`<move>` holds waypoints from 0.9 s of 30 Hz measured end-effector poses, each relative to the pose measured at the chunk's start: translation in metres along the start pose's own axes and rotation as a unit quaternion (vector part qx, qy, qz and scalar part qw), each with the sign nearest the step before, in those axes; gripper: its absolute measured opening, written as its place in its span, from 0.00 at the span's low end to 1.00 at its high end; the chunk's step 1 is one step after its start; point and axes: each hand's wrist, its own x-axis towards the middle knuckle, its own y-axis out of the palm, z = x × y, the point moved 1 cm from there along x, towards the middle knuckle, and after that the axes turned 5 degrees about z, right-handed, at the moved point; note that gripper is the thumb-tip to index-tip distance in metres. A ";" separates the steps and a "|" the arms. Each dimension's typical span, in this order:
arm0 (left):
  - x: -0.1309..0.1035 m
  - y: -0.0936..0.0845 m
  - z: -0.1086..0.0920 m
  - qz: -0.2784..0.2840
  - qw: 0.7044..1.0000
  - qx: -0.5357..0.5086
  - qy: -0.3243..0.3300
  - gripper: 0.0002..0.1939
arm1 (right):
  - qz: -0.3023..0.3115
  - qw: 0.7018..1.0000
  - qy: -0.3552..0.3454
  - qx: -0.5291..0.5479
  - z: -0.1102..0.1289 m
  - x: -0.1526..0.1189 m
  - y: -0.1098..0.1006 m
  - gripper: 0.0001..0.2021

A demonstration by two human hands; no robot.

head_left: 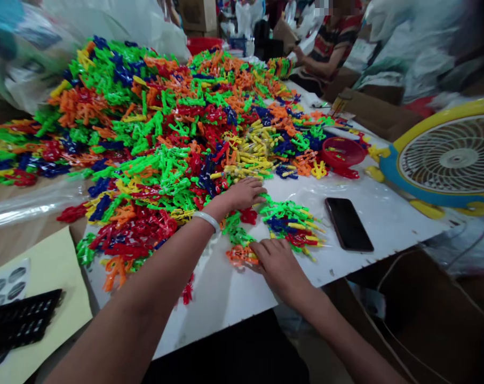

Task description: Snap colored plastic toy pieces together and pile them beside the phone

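A big heap of small coloured plastic pieces (pixel 153 117) in green, red, orange, blue and yellow covers the white table (pixel 225 290). My left hand (pixel 244 193), a white bracelet on its wrist, lies palm down on the heap's near edge. My right hand (pixel 277 262) rests flat on the table, fingertips on an orange piece (pixel 238 255), beside a small separate cluster of pieces (pixel 292 221). Neither hand visibly grips anything.
A black phone (pixel 348 224) lies right of the cluster. Behind it sits a red bowl (pixel 343 152), and a yellow-blue fan (pixel 445 157) lies at the right edge. A black tray (pixel 20 320) and sticker sheet are at the left. Another person (pixel 325 45) sits at the far end.
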 end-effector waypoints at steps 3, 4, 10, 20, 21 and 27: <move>-0.001 0.000 -0.002 0.005 1.000 0.006 -0.010 0.24 | -0.004 0.999 -0.004 -0.038 0.004 0.006 0.005 0.12; -0.001 0.000 -0.002 0.006 1.000 0.009 -0.009 0.24 | -0.010 0.999 0.001 -0.039 0.002 0.005 0.005 0.13; -0.010 -0.005 -0.007 -0.007 1.000 0.027 0.013 0.28 | -0.127 0.986 0.110 0.001 -0.057 -0.024 -0.013 0.21; -0.039 -0.010 0.000 0.012 1.000 0.023 0.008 0.25 | -0.155 0.975 0.158 -0.022 -0.065 -0.012 0.006 0.25; -0.043 -0.010 0.000 0.015 1.000 0.023 0.006 0.25 | -0.144 0.978 0.148 -0.020 -0.061 -0.006 0.010 0.24; -0.069 -0.013 0.001 0.034 0.999 0.026 0.013 0.25 | -0.164 0.967 0.193 -0.015 -0.086 0.008 0.019 0.20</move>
